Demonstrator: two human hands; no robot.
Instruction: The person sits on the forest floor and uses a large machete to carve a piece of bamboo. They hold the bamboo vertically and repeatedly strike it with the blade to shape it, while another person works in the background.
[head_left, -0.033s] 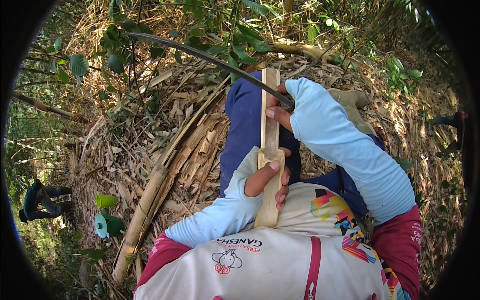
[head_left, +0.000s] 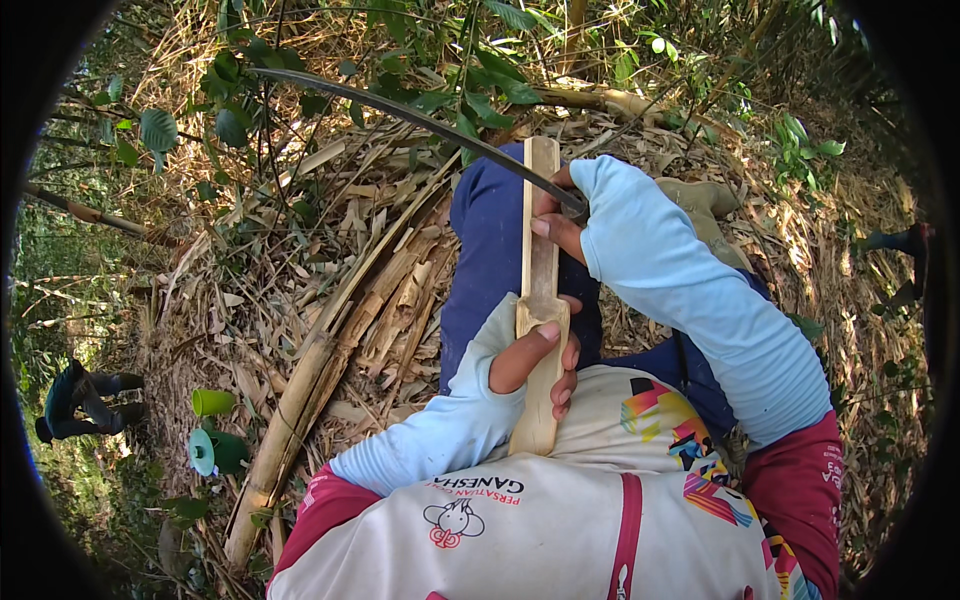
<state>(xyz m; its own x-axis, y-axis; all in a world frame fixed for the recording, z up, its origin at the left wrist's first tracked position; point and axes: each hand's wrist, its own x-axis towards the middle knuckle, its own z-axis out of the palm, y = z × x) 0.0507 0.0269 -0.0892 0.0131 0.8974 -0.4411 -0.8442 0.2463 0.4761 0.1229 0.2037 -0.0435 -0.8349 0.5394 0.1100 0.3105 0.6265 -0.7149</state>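
My left hand (head_left: 530, 365) is closed round the wider lower part of a pale, paddle-shaped piece of wood (head_left: 541, 265). The piece points away from me, its lower end against my shirt and its narrow part over my blue trouser leg (head_left: 480, 250). My right hand (head_left: 562, 222) is closed at the base of a machete (head_left: 420, 118) with a long, dark, slightly curved blade, which crosses above the narrow part and reaches to the far left. The handle is hidden by my hand and the light blue sleeve. My right fingers lie close against the wood's right edge; I cannot tell whether they touch it.
A split bamboo pole (head_left: 290, 425) lies on the left, among dry leaves and shavings (head_left: 350, 230). Beyond it stand a lime-green cup (head_left: 212, 402) and a green lidded container (head_left: 215, 452). A person (head_left: 85, 400) bends at far left. Leafy stems (head_left: 470, 75) rise ahead, near the blade.
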